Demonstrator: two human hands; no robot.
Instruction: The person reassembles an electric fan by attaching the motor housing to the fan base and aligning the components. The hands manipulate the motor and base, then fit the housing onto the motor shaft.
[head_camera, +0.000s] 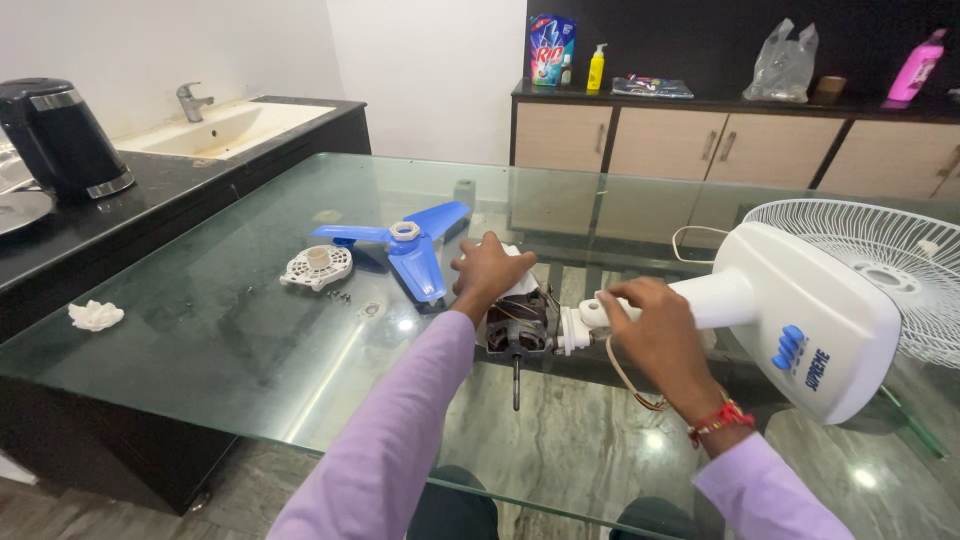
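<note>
Head view: looking down on a glass table with a dismantled fan.
Landmark: fan motor, bare copper windings showing, shaft pointing toward the viewer, lying on the table.
Left hand: resting on top of the motor at its far end, fingers curled down over a white part there; closed grip on it.
Right hand: just right of the motor, fingers pinched around the white neck joint where the motor meets the white fan base.
Wire: thin loop hanging under the right hand, near the motor.
Done, judging by layout: blue 3-blade propeller already off, lying left of the motor; white round cap and small screws further left; white wire guard set aside far right of the motor.
Left: motor not yet free of the neck, it seems.
Surface: clear glass, stone floor visible below.
Room: black counter with sink and black kettle far left of the motor; wooden cabinets beyond it, carrying bottles and bags.
</note>
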